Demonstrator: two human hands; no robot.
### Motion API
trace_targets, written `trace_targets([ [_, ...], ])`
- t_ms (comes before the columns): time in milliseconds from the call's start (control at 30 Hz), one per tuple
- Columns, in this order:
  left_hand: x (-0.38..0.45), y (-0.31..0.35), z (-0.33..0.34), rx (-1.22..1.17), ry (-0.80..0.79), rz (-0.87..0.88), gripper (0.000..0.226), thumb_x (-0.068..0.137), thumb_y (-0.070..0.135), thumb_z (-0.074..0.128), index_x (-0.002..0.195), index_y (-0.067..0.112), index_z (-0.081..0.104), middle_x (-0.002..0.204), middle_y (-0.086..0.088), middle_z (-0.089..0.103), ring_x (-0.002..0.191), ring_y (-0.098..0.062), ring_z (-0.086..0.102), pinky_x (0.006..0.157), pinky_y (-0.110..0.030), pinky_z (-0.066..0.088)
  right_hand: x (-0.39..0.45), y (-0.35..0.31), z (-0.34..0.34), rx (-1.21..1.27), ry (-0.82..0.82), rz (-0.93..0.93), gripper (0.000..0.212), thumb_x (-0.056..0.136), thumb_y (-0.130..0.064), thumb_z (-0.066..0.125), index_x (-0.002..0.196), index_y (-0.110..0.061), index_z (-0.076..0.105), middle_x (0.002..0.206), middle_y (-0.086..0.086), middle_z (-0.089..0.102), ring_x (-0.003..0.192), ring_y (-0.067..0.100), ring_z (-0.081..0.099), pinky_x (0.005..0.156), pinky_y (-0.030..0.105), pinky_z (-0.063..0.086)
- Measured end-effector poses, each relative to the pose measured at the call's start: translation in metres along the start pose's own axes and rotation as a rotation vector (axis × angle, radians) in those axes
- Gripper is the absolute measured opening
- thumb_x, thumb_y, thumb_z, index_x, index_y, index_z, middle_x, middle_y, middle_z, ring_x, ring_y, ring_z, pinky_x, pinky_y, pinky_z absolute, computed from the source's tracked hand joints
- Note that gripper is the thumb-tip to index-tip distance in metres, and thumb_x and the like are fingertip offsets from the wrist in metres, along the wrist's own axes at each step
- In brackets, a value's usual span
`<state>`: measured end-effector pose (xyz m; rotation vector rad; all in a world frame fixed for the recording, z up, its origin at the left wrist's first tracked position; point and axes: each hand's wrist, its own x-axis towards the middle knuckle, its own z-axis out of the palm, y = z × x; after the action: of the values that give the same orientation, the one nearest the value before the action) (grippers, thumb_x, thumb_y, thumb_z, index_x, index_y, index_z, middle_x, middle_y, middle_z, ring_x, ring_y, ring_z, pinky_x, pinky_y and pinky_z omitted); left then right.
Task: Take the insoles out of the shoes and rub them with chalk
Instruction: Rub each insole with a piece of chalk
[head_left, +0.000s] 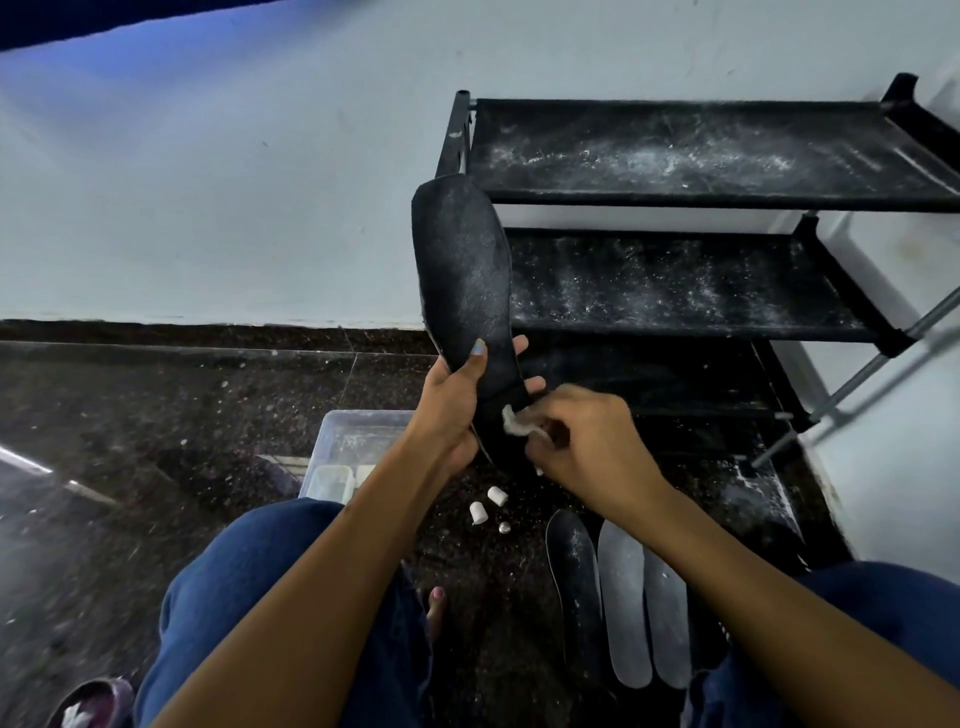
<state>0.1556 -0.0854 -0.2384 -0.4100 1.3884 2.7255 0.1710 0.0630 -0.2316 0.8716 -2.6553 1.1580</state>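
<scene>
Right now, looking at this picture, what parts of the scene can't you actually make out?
All in the head view:
- White piece in the right hand: blurred and half covered by fingers, so its shape is unclear.
- Heel of the black insole: hidden behind both hands; the left hand grips it.
- Clear plastic box: contents blocked by the left forearm.
- Item at the bottom-left corner: cut off by the edge.
- Grey insoles: partly under the right arm.
</scene>
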Motion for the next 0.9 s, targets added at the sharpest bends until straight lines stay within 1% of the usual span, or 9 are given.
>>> trace_targets([
  [100,-0.002,0.000,0.002,0.036,0.022,0.014,0.022,0.099,0.022,0.044,0.111,0.013,0.060,0.107,-0.007,0.072,0.077,-0.032,0.071,0.078,-0.051,0.057,-0.006,-0.009,0.006,0.060,-0.188,-0.049,0.022,0.069,-0.006,0.070,0.090,-0.012,0.074,0.085,0.002,0.070,0.073,0.007,0.063,0.069,0.021,0.052],
  [233,-0.003,0.003,0.004,0.049,0.009,-0.038,0.026,0.100,0.012,0.039,0.111,0.006,0.062,0.108,-0.009,0.070,0.090,-0.028,0.067,0.086,-0.045,0.055,0.000,-0.004,-0.001,0.222,0.135,0.029,0.030,0.070,0.001,0.071,0.097,-0.011,0.072,0.084,0.002,0.067,0.069,0.007,0.063,0.064,0.017,0.052],
  [300,-0.007,0.005,0.007,-0.019,-0.032,-0.137,0.034,0.094,0.003,0.033,0.102,0.002,0.066,0.101,-0.012,0.072,0.090,-0.026,0.069,0.077,-0.037,0.058,0.004,-0.002,-0.003,0.194,0.277,0.053,0.028,0.073,0.002,0.070,0.099,-0.010,0.071,0.086,0.003,0.067,0.071,0.010,0.064,0.066,0.022,0.054],
  [367,-0.011,0.005,0.010,-0.075,-0.067,-0.217,0.042,0.077,-0.002,0.031,0.100,-0.004,0.067,0.100,-0.017,0.071,0.087,-0.026,0.071,0.068,-0.033,0.059,0.007,-0.002,-0.001,0.151,0.307,0.044,0.025,0.076,0.001,0.069,0.099,-0.009,0.072,0.090,0.003,0.069,0.078,0.011,0.066,0.072,0.027,0.055],
  [433,-0.013,0.004,0.013,-0.025,-0.065,-0.200,0.060,0.062,-0.005,0.031,0.114,-0.013,0.057,0.116,-0.024,0.064,0.099,-0.029,0.066,0.081,-0.036,0.057,0.007,-0.004,0.002,0.113,0.281,-0.007,0.021,0.077,0.001,0.070,0.096,-0.007,0.073,0.092,0.005,0.070,0.084,0.013,0.067,0.079,0.033,0.055],
  [500,-0.010,0.001,0.012,0.059,-0.029,-0.176,0.068,0.052,-0.008,0.029,0.116,-0.015,0.052,0.115,-0.026,0.060,0.100,-0.031,0.062,0.088,-0.036,0.053,0.007,-0.004,0.001,0.070,0.243,-0.066,0.016,0.077,0.000,0.070,0.091,-0.005,0.073,0.089,0.006,0.070,0.083,0.017,0.066,0.084,0.037,0.053],
  [600,-0.011,-0.001,0.013,0.183,-0.031,-0.163,0.047,0.045,-0.009,0.029,0.082,-0.002,0.057,0.077,-0.014,0.058,0.069,-0.021,0.060,0.062,-0.027,0.051,0.012,0.001,-0.005,0.002,0.296,-0.087,0.015,0.076,0.002,0.069,0.089,-0.004,0.072,0.086,0.007,0.069,0.080,0.020,0.065,0.077,0.040,0.054],
  [733,-0.015,-0.005,0.013,0.263,-0.100,-0.154,0.054,0.046,-0.013,0.029,0.087,0.007,0.060,0.070,-0.009,0.055,0.064,-0.017,0.055,0.051,-0.022,0.047,0.016,0.006,-0.011,0.004,0.392,-0.038,0.022,0.078,0.004,0.066,0.097,-0.006,0.071,0.092,0.007,0.068,0.084,0.019,0.064,0.077,0.036,0.054],
  [900,-0.016,-0.010,0.011,0.317,-0.132,-0.145,0.057,0.065,-0.021,0.021,0.076,0.015,0.063,0.061,-0.004,0.058,0.051,-0.006,0.056,0.043,-0.015,0.042,0.011,-0.002,-0.004,-0.098,0.216,-0.204,0.016,0.073,0.001,0.069,0.088,-0.003,0.073,0.085,0.009,0.068,0.079,0.025,0.064,0.071,0.037,0.054],
])
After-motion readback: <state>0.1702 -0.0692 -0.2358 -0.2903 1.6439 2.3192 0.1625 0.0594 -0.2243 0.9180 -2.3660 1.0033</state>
